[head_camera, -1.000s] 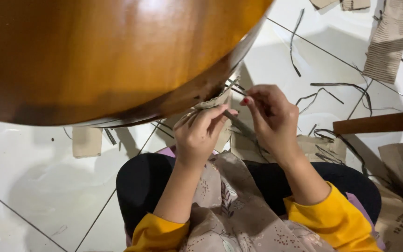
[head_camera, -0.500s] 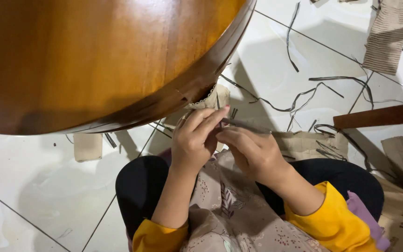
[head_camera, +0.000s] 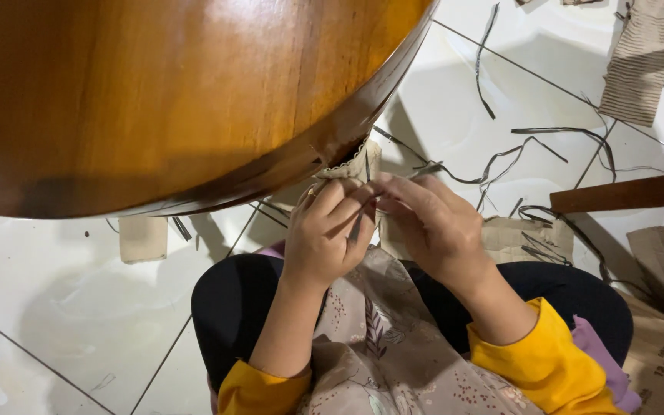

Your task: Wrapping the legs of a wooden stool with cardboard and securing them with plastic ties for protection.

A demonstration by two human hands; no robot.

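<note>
Since earlier frame: right hand (head_camera: pixel 439 230) drawn in from spread position, now met with left hand (head_camera: pixel 324 238) just below curved rim of wooden table (head_camera: pixel 194 100).

Thin dark strip (head_camera: pixel 356 225) pinched between fingers of both hands, held close for fine control.

Woven tan piece (head_camera: pixel 351 165) held up against table rim, scalloped top edge; lower part hidden by hands.

Loose dark strips (head_camera: pixel 532 142) scattered on white tiled floor (head_camera: pixel 55 307) within reach.
</note>
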